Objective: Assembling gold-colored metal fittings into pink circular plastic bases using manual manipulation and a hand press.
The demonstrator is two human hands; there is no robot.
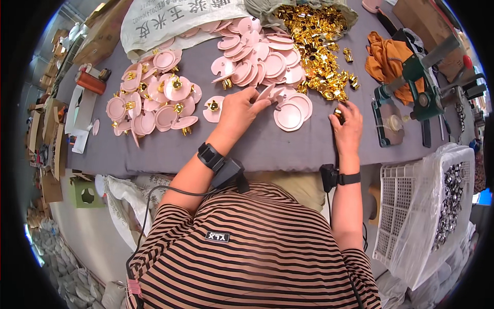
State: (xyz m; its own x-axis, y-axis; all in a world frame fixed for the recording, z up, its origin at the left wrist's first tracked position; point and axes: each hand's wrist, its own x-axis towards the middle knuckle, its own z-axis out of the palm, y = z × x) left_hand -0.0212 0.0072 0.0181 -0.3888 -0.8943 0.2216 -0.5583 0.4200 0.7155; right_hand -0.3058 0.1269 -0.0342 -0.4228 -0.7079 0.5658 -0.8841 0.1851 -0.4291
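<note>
My left hand (241, 109) pinches the edge of a pink round plastic disc (265, 92), tilted up at the front of a heap of similar loose discs (275, 63). Two more pink discs (289, 113) lie overlapping just right of that hand. My right hand (348, 126) has its fingers closed round a small gold metal fitting (337, 114), partly hidden by them. Beyond it spreads a pile of shiny gold fittings (320, 56). Left of my left wrist lies a pink disc with a gold fitting on it (213, 107). Farther left is a group of such joined pieces (154, 98).
A white woven sack (170, 26) lies behind the discs. At the right stand a green hand press (411, 95) and an orange cloth (386, 62). A white plastic crate (399, 206) holding metal parts sits below the table's right side. An orange roll (91, 80) is at far left.
</note>
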